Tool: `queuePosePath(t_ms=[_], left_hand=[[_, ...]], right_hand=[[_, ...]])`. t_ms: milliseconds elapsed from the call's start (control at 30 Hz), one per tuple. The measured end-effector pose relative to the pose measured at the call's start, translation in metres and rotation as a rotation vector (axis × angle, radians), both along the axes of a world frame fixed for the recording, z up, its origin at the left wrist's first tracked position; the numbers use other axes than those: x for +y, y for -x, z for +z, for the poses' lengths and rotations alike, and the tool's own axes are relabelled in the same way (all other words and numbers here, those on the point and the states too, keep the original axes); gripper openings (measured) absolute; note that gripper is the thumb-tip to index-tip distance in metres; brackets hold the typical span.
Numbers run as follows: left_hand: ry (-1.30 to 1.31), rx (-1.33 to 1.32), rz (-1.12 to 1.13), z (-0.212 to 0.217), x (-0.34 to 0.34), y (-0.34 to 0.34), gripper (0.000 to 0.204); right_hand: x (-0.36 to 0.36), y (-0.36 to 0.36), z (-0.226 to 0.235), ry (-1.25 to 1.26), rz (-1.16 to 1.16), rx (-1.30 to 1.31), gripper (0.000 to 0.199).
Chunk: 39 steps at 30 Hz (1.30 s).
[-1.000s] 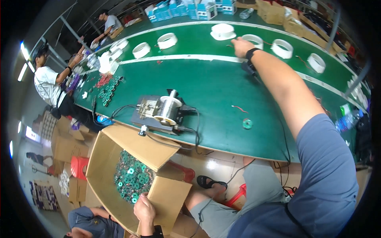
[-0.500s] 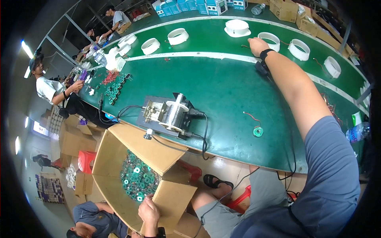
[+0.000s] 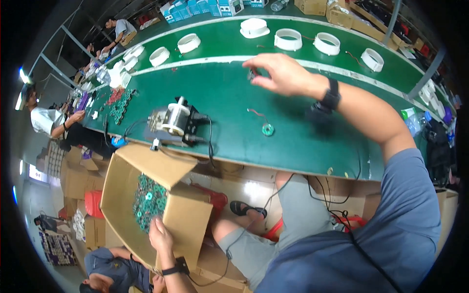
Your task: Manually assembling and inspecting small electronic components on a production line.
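Green bench [image 3: 220, 95]; white rings [image 3: 288, 47] stand on the belt [image 3: 220, 44] beyond. Right hand [image 3: 283, 73] above bench, thumb and fingers pinching a small dark piece [image 3: 252, 74], detail blurred. Wired green ring [image 3: 267, 130] lies on bench, nearer the body. Left hand [image 3: 161, 235] at open carton [image 3: 184, 227], beside heaped green rings [image 3: 148, 198] inside; cannot tell whether it grips anything.

Glare on floor [image 3: 255, 189]; blackened corners
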<state>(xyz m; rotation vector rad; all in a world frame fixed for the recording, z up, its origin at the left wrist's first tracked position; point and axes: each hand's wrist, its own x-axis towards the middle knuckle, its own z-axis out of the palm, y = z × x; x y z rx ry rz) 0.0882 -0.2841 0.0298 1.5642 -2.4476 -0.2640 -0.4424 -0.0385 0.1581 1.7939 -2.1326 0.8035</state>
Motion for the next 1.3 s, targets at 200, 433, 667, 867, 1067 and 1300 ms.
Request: queuePosePath(t_ms=[200,433,667,867,1067,1300], left_hand=[[-0.24,0.735,-0.326,0.06,0.149,0.032,0.033],[-1.306,1.352,-0.299,0.07,0.264,0.052,0.062],[-1.217,1.278,-0.121,0.06,0.285,0.009,0.046],[-0.935,1.102,-0.252,0.048,0.28,-0.017,0.04],[-0.851,1.114,-0.442,0.057,0.275,-0.014,0.047],[-0.947,1.346,-0.357,0.047,0.247,-0.009,0.038]], right_hand=[[0.076,-0.186,-0.008,-0.034,0.429,-0.091,0.041],[0.1,-0.29,-0.034,-0.017,0.509,-0.252,0.05],[0.143,-0.32,-0.027,-0.209,0.425,-0.357,0.035],[0.151,-0.339,-0.01,0.242,0.368,-0.343,0.023],[0.128,-0.347,-0.031,-0.059,0.43,-0.372,0.029],[0.119,-0.329,-0.056,-0.198,0.507,-0.469,0.016]])
